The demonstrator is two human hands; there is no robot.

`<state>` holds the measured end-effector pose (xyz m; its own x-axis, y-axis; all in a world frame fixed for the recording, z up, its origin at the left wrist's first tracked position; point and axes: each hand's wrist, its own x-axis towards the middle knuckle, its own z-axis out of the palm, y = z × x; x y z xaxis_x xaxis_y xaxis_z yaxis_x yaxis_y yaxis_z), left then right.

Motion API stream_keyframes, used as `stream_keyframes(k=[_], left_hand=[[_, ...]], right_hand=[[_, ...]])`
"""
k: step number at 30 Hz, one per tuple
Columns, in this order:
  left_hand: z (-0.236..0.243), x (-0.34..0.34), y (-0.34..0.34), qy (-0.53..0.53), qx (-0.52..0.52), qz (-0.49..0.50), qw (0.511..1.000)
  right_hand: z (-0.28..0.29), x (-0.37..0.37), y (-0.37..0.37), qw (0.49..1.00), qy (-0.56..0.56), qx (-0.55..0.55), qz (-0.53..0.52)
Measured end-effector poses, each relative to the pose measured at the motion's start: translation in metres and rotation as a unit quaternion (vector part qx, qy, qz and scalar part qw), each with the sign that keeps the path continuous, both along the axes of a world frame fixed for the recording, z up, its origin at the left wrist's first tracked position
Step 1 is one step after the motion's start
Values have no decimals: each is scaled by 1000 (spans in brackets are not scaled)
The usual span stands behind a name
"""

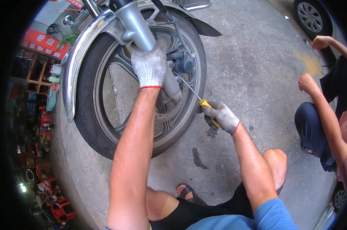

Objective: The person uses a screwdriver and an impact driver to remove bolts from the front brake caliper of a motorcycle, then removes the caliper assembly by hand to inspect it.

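Observation:
A motorcycle front wheel (83, 92) stands before me under a chrome fender (70, 73). My left hand (149, 63), in a grey-white knit glove with a red cuff, is wrapped round the fork leg (139, 32) just under its silver cover; its fingertips are mostly out of sight. My right hand (221, 117), gloved alike, grips the yellow handle of a screwdriver (189, 87). The shaft slants up and left to the brake caliper (182, 63), at the wheel's right side. Where the tip touches, I cannot make out.
At the right a person in dark trousers (309, 122) squats, with both bare hands (307, 83) away from the motorcycle. Behind them is a parked car's wheel (310, 17). A red sign (44, 43), shelving and a red stool (62, 210) line the left. Concrete ground (250, 50) surrounds the wheel.

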<state>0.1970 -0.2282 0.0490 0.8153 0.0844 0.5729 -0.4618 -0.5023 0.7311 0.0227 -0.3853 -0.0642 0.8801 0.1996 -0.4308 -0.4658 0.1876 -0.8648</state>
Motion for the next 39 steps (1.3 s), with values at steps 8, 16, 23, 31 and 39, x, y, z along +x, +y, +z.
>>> stream_keyframes(k=[8, 16, 23, 31, 39], left_hand=[[-2, 2, -1, -15, 6, 3, 1000], [-2, 1, -1, 4, -13, 15, 1000], [7, -4, -12, 5, -38, -26, 999], [4, 5, -6, 4, 5, -8, 1000], [3, 2, 5, 3, -11, -4, 1000]], right_hand=[[-13, -3, 21, 999, 1, -25, -39], [-8, 3, 31, 994, 13, -104, -11], [-55, -1, 59, 980, -46, -167, -96], [5, -24, 22, 990, 45, -125, -42], [135, -39, -61, 801, -334, -486, -100]])
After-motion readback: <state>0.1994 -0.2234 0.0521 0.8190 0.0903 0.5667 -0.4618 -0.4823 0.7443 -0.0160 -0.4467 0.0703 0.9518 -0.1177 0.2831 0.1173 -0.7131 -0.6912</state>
